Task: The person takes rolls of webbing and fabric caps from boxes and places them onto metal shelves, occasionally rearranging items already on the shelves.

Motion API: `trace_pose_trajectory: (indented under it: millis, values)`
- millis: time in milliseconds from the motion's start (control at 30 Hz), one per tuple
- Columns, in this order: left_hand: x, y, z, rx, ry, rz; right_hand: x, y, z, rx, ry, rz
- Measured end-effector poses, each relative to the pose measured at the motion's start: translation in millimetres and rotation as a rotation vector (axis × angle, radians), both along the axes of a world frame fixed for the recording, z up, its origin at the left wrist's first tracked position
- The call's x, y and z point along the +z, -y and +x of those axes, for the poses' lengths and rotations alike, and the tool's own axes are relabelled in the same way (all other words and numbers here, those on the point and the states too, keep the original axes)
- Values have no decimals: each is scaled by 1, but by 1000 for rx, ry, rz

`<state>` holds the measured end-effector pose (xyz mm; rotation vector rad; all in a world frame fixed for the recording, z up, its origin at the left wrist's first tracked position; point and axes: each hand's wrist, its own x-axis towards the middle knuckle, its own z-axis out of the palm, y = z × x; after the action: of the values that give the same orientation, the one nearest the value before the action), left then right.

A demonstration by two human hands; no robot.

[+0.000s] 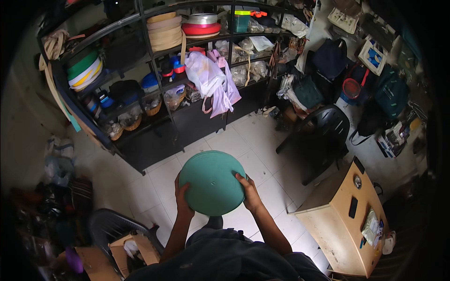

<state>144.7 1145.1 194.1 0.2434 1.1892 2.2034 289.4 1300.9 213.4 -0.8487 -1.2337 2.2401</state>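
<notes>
A large green webbing roll (213, 180), wound into a flat round disc with a small mark at its centre, is held out in front of my body. My left hand (182, 196) grips its left edge, thumb on the upper face. On the opposite edge, my right hand (250, 192) holds it the same way, thumb pressed on top. The fingers of both hands are partly hidden behind and under the disc.
Ahead stands a black shelf rack (187, 136) with beige strap rolls (165, 35), red rolls (201, 30) and a hanging lilac plastic bag (211, 75). Black chairs (323, 136) stand ahead right and behind left. A wooden desk (335, 215) is at right; bags (330, 58) hang on the wall.
</notes>
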Motion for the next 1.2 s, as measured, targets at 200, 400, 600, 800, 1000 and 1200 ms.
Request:
trace_pose_trajectory:
  millis: [200, 400, 600, 800, 1000, 1200]
  values:
    - [32, -119, -115, -79, -83, 72, 48, -106, -106, -89, -63, 79]
    - [58, -223, -201, -127, -214, 111, 58, -217, -190, -200, -261, 132]
    - [79, -316, -251, 43, -287, 129, 72, -317, -258, -142, -365, 105]
    - [100, -401, -286, 181, -323, 67, 92, -415, -308, -7, -368, 25]
    - [125, -468, -316, 415, -421, 51, 117, -485, -354, 128, -474, 65]
    - [176, -518, -367, 521, -535, 150, 172, -525, -406, 110, -581, 127]
